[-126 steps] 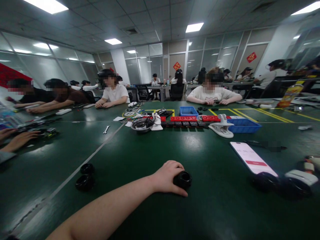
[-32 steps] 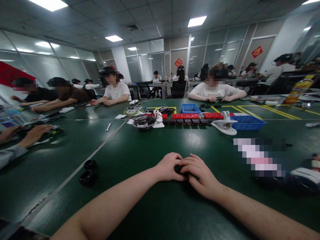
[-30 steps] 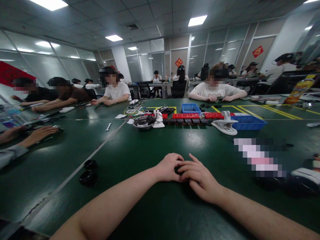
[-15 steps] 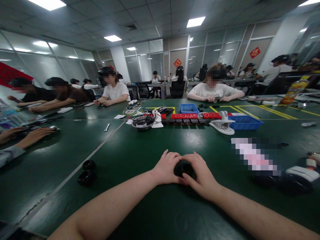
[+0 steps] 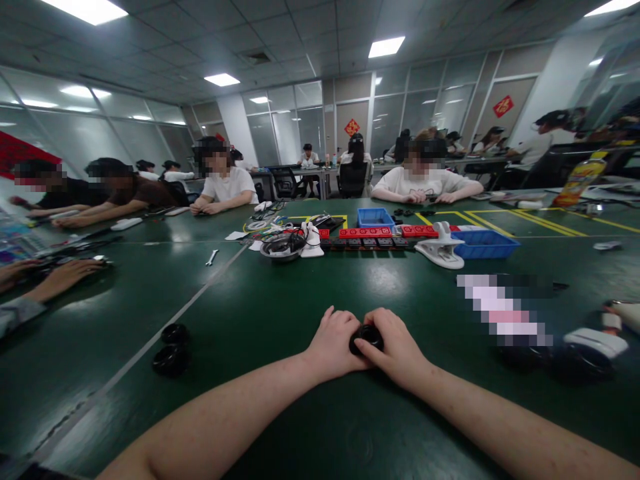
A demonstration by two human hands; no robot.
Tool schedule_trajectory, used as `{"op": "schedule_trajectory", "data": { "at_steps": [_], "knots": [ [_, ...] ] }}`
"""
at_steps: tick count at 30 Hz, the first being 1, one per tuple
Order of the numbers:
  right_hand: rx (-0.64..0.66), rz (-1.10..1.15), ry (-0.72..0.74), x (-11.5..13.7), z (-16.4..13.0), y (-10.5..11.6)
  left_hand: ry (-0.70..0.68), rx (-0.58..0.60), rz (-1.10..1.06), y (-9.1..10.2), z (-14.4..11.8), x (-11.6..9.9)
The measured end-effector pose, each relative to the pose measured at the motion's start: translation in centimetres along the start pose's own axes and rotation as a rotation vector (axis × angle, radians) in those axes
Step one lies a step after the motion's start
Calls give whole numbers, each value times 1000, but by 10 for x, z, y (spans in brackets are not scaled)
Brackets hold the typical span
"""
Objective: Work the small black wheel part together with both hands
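Observation:
A glossy black ring-shaped piece is between my two hands just above or on the green table; its kind is not clear. My left hand wraps its left side, fingers curled and touching it. From the right, my right hand closes round it, the thumb lying across its near top edge. Both hands hide much of its outer side. To the left, two similar black rings, a farther one and a nearer one, sit close together on the table.
Ahead stand a red power strip, a white clamp base, a blue tray and a bowl of cables. A wrench lies left. More black round items are at right. A co-worker's hand rests far left.
My hands have closed in on the black ring, and the gap between them has narrowed. My right thumb now lies across its near top edge. The view has shifted slightly.

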State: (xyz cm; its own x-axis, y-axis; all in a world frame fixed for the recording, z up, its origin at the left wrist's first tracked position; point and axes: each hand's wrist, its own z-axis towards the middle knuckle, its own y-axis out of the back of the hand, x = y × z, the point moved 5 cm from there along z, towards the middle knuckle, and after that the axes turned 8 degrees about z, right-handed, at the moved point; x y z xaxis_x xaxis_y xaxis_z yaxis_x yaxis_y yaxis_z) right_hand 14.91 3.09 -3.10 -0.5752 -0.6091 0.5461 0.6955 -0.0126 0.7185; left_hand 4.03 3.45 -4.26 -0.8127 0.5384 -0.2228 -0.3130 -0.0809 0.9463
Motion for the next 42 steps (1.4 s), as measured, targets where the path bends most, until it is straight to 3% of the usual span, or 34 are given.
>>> {"op": "schedule_trajectory", "data": {
  "at_steps": [10,15,21,25,28,32,36,42],
  "knots": [
    [1,97,161,10,-5,9,-62,50,-133,-1,3,5],
    [79,165,345,23,-12,11,-171,88,-119,-3,5,7],
    [172,226,435,38,-17,12,-282,108,-94,-4,4,4],
    [106,212,452,36,-19,16,-262,120,-88,-3,3,2],
    [27,142,421,30,-18,17,-220,123,-85,-3,1,1],
    [-9,49,240,18,-12,10,-90,61,-50,-2,-1,0],
    [13,26,100,13,-8,3,-9,21,-7,-2,-5,-8],
    [44,4,58,13,-7,2,11,22,-30,-4,-5,-9]
  ]
}}
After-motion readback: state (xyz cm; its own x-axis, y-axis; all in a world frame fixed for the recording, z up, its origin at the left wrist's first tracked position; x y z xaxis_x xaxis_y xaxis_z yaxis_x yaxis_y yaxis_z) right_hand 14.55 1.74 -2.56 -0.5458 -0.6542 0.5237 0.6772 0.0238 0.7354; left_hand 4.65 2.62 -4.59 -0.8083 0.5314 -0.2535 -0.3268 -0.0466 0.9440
